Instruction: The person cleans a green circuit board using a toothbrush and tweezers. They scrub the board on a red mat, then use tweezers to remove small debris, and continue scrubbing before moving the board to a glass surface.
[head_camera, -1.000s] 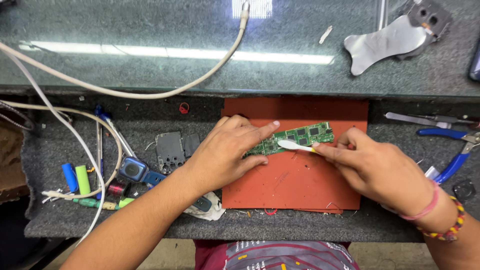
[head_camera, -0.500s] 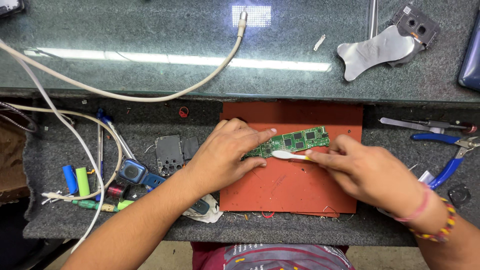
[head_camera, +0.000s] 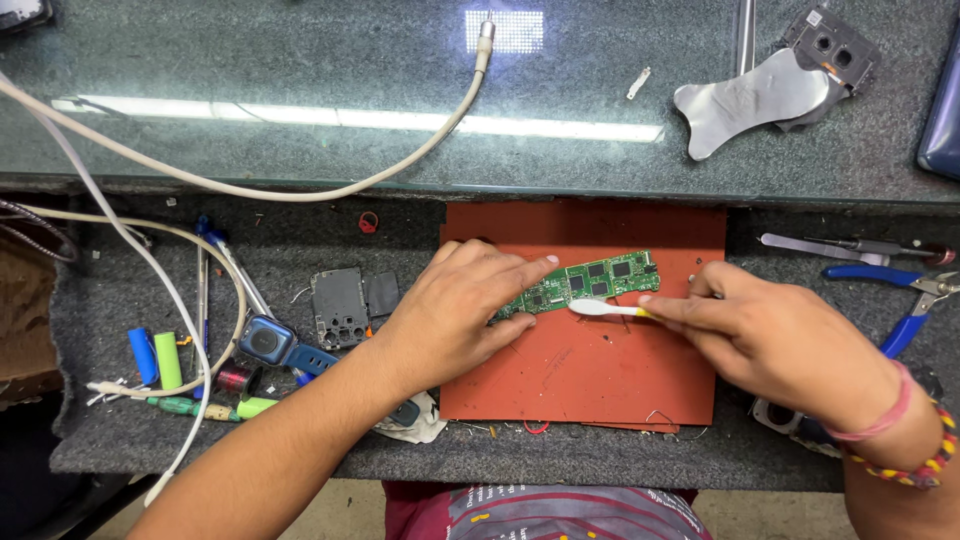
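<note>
A narrow green circuit board (head_camera: 598, 281) lies tilted on a red mat (head_camera: 590, 365). My left hand (head_camera: 455, 310) rests palm down on the board's left end, index finger stretched along its top edge, pinning it to the mat. My right hand (head_camera: 770, 335) pinches the handle of a small white brush (head_camera: 598, 308), and the brush head touches the lower edge of the board near its middle.
Blue-handled pliers (head_camera: 905, 300) and metal tweezers (head_camera: 830, 245) lie right of the mat. A smartwatch (head_camera: 270, 340), dark metal covers (head_camera: 350, 300), coloured cylinders (head_camera: 160, 360) and white cables (head_camera: 150, 270) lie to the left. A metal plate (head_camera: 745, 100) sits on the glass shelf behind.
The brush head has slid left along the board's lower edge, and my right hand has followed slightly. My left hand has kept the board pinned.
</note>
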